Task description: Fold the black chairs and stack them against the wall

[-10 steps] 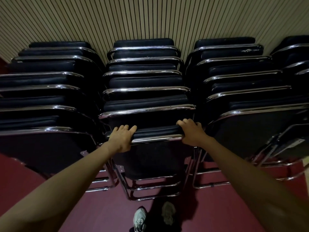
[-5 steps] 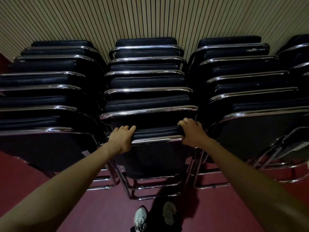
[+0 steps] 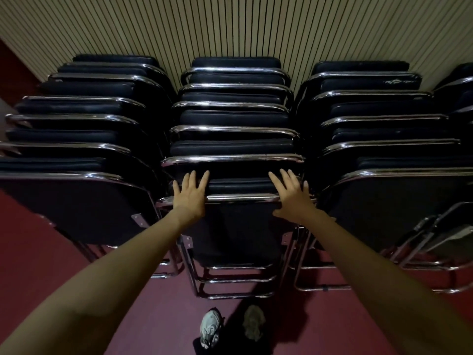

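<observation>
The front folded chair stands at the near end of the middle row, tipped back against the chairs behind it, which run to the slatted wall; the dark red floor carries its feet. The left hand and right hand lie flat over its chrome top rail, one near each corner, fingers straight and spread, gripping nothing. Judging by the steel tubing, the chair is probably stiff and fairly heavy, with softer black padding that gives under pressure. The polished chrome looks slippery, and the hinged frame could swing open if lifted by one part alone. The best hold is likely the top rail near both corners, or the side tubes just below them. Its long axis runs from the floor loops up to the rail, tilted toward the wall. Its broad black face is turned to the person, the rail lying left to right, parallel to the wall
</observation>
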The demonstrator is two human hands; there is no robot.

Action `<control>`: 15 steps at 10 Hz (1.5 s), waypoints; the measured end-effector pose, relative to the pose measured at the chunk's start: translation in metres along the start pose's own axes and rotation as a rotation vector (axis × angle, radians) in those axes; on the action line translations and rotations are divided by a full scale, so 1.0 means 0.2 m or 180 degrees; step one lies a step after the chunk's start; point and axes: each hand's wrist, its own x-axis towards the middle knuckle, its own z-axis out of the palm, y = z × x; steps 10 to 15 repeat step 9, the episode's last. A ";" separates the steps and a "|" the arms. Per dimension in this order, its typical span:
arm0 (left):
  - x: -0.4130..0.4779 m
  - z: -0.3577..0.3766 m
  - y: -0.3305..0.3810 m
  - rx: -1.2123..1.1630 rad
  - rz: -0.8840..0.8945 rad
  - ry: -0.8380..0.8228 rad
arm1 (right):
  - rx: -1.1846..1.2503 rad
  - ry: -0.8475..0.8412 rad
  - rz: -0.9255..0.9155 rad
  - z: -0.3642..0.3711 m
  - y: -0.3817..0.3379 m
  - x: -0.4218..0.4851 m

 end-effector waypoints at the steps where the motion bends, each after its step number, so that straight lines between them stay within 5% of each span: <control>1: -0.06 -0.05 0.02 -0.0278 0.0100 -0.0032 | 0.0153 -0.0175 0.0032 -0.03 -0.03 -0.03; 3: -0.27 -0.14 -0.01 -0.0456 0.0257 -0.0293 | 0.0542 -0.0132 -0.0010 -0.17 -0.15 -0.17; 7: -0.94 -0.42 -0.22 -0.1533 0.1009 0.1054 | 0.0913 0.1175 -0.0106 -0.36 -0.63 -0.98; 9: -1.29 -0.53 -0.31 -0.1475 0.1134 0.1255 | 0.0765 0.1298 0.0056 -0.38 -0.75 -1.39; 15: -1.29 -0.53 -0.31 -0.1475 0.1134 0.1255 | 0.0765 0.1298 0.0056 -0.38 -0.75 -1.39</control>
